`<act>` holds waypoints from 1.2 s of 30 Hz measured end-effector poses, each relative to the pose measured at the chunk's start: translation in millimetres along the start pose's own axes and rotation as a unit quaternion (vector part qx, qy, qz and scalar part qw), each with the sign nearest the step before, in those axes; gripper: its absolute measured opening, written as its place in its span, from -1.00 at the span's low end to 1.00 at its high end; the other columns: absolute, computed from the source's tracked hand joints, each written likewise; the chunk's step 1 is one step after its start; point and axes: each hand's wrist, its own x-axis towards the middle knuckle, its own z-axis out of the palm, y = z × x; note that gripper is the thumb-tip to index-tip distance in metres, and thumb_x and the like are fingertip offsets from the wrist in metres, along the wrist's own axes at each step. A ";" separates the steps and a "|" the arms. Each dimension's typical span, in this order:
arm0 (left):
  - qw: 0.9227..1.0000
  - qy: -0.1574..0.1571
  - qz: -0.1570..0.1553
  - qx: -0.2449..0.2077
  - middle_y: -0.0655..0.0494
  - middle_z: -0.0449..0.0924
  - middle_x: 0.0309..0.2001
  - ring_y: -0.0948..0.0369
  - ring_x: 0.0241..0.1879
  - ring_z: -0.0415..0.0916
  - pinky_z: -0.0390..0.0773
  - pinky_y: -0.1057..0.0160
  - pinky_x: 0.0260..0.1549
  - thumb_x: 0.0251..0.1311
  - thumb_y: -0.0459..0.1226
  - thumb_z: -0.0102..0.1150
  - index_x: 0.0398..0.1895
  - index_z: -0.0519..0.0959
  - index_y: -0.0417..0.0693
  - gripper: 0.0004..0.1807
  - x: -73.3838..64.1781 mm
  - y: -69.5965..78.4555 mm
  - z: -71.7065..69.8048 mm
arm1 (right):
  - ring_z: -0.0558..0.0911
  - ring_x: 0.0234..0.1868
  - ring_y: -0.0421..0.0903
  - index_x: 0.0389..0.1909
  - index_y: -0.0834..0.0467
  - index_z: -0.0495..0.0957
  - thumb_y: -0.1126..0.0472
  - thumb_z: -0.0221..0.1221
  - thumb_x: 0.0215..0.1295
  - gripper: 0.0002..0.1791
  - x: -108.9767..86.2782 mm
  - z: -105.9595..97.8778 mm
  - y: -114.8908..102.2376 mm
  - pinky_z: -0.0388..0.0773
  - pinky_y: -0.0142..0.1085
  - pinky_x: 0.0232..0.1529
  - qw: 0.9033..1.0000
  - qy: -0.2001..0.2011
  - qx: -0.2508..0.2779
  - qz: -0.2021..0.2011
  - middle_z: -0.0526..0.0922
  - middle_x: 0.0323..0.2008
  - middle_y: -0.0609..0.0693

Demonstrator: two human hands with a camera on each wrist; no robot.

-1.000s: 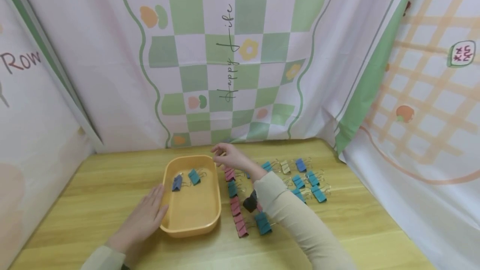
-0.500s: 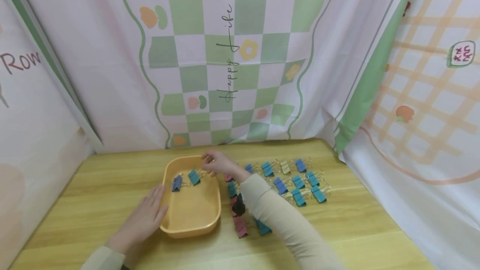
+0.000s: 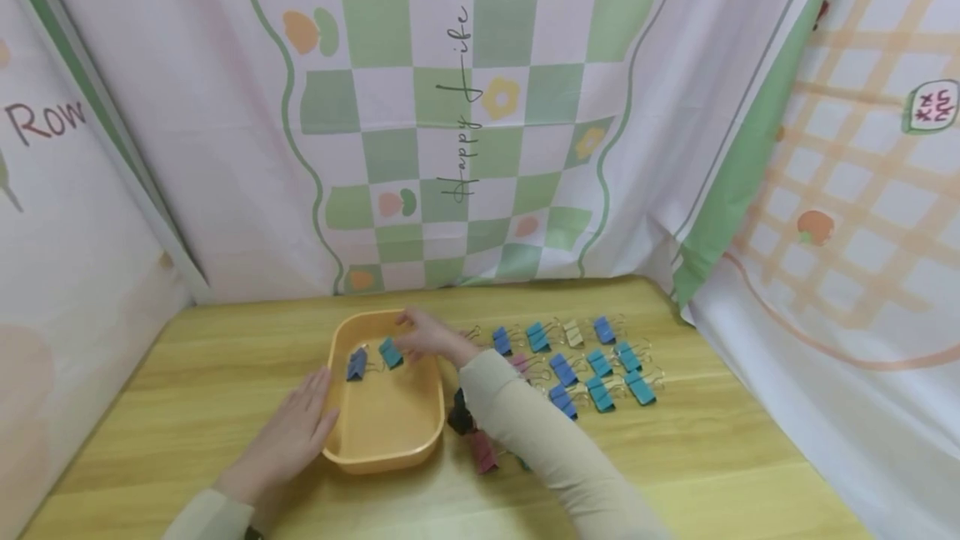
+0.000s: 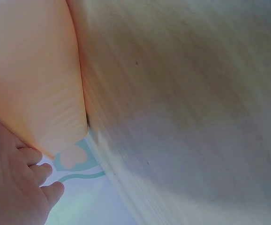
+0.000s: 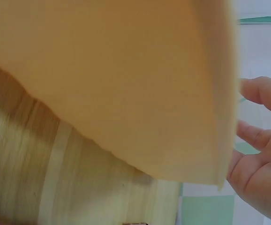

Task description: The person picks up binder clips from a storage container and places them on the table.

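A yellow plastic tray (image 3: 382,457) stands on the table with two binder clips in it, one dark blue (image 3: 357,364) and one teal (image 3: 391,352). My left hand (image 3: 288,432) rests along the tray's left side, fingers extended against the wall and rim; the left wrist view shows that hand (image 4: 18,178) beside the tray. My right hand (image 3: 431,336) reaches over the right rim, its fingertips right at the teal clip's wire handles. In the right wrist view, the tray wall hides the fingertips of this hand (image 5: 262,145), and I cannot tell whether they pinch the handles.
Right of the tray, several blue, teal, pink and cream binder clips lie in rows, among them a blue clip (image 3: 563,369) and a teal clip (image 3: 641,387). My right forearm covers part of them. A pink clip (image 3: 483,452) lies nearer the front. A patterned curtain (image 3: 450,132) hangs behind the table.
My right hand has moved left and down from the tray's far right corner to the teal clip inside. The left hand and the tray have stayed in place.
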 end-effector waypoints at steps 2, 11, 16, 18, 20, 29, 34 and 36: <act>1.000 -0.004 -0.001 0.002 -0.27 -0.12 0.38 -0.16 0.34 -0.16 -0.05 -0.14 0.24 0.42 -0.11 -0.30 0.36 -0.07 -0.41 -0.35 0.0 -0.6 0.2 | 0.60 -0.28 0.19 0.19 0.37 0.26 0.34 0.15 0.21 -0.47 0.5 2.2 -0.1 0.59 -0.10 -0.25 1.000 0.002 -0.001 0.006 0.54 -0.38 0.13; 1.000 0.003 0.004 0.003 -0.27 -0.12 0.38 -0.16 0.34 -0.15 -0.04 -0.14 0.24 0.42 -0.10 -0.32 0.36 -0.06 -0.42 -0.35 -0.1 1.0 -1.6 | 0.61 -0.25 0.19 0.20 0.47 0.23 0.33 0.11 0.23 -0.45 1.7 4.7 -2.1 0.56 -0.12 -0.14 1.000 0.004 -0.001 0.027 0.59 -0.34 0.27; 1.000 -0.001 0.002 0.003 -0.27 -0.12 0.38 -0.16 0.34 -0.15 -0.04 -0.13 0.24 0.42 -0.10 -0.32 0.36 -0.06 -0.42 -0.35 -0.2 1.2 -1.7 | 0.62 -0.23 0.18 0.08 0.55 0.33 0.42 0.09 0.22 -0.57 4.2 5.4 -0.4 0.59 -0.17 -0.19 0.999 -0.005 0.020 0.025 0.59 -0.28 0.26; 1.000 -0.005 -0.001 0.003 -0.26 -0.13 0.38 -0.15 0.34 -0.16 -0.05 -0.13 0.25 0.43 -0.10 -0.32 0.36 -0.07 -0.41 -0.35 -0.3 1.4 -1.9 | 0.62 -0.24 0.17 0.02 0.54 0.39 0.46 0.08 0.18 -0.62 4.8 5.6 1.0 0.59 -0.18 -0.20 1.000 -0.003 0.018 0.019 0.60 -0.28 0.26; 1.000 -0.004 -0.001 0.003 -0.26 -0.13 0.38 -0.15 0.34 -0.15 -0.05 -0.13 0.25 0.42 -0.10 -0.32 0.36 -0.07 -0.42 -0.35 -0.3 1.8 -2.2 | 0.63 -0.27 0.14 -0.04 0.51 0.45 0.49 0.08 0.16 -0.67 5.6 5.9 2.9 0.59 -0.19 -0.20 1.000 0.003 0.010 0.010 0.62 -0.29 0.23; 1.000 0.003 0.004 0.002 -0.28 -0.10 0.37 -0.16 0.34 -0.13 -0.03 -0.13 0.24 0.41 -0.15 -0.28 0.35 -0.05 -0.44 -0.37 -0.5 4.5 -3.0 | 0.64 -0.27 0.07 -0.14 0.42 0.56 0.49 0.09 0.15 -0.75 0.6 8.8 4.2 0.58 -0.15 -0.15 0.999 0.033 0.041 -0.001 0.64 -0.28 0.24; 1.000 0.003 0.004 0.001 -0.28 -0.10 0.37 -0.16 0.34 -0.13 -0.03 -0.13 0.24 0.41 -0.16 -0.27 0.35 -0.04 -0.44 -0.37 -0.5 4.4 -2.8 | 0.64 -0.33 0.05 -0.21 0.42 0.56 0.49 0.10 0.17 -0.82 -2.6 9.5 3.9 0.59 -0.16 -0.20 0.996 0.048 0.075 -0.008 0.63 -0.34 0.19; 1.000 0.003 0.004 -0.001 -0.28 -0.10 0.37 -0.16 0.33 -0.13 -0.04 -0.13 0.24 0.41 -0.15 -0.27 0.35 -0.04 -0.45 -0.37 -0.4 4.3 -3.0 | 0.63 -0.34 0.05 -0.22 0.43 0.53 0.49 0.10 0.18 -0.84 -2.7 9.2 5.3 0.60 -0.16 -0.22 0.995 0.050 0.091 -0.010 0.61 -0.36 0.16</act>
